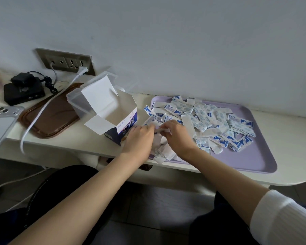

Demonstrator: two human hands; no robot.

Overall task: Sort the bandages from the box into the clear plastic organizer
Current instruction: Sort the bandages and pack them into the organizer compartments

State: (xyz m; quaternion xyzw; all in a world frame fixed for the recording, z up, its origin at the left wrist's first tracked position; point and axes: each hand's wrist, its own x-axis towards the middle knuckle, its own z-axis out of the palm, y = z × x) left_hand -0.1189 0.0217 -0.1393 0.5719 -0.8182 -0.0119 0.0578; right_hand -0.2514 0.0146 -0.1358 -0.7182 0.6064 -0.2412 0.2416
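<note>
Paper-wrapped bandage (159, 129) is pinched between left hand (140, 138) and right hand (177, 137), fingertips mostly hidden.

The left hand (139, 137) and right hand (177, 137) meet, pinching.

One box (128, 123), one clear organizer (76, 101), one purple tray (251, 156), one brown tray (55, 117), uncounted bandages (201, 117).

bandages (210, 119) heaped on tray (251, 152); box (127, 124) open; organizer (78, 101) behind box
</note>
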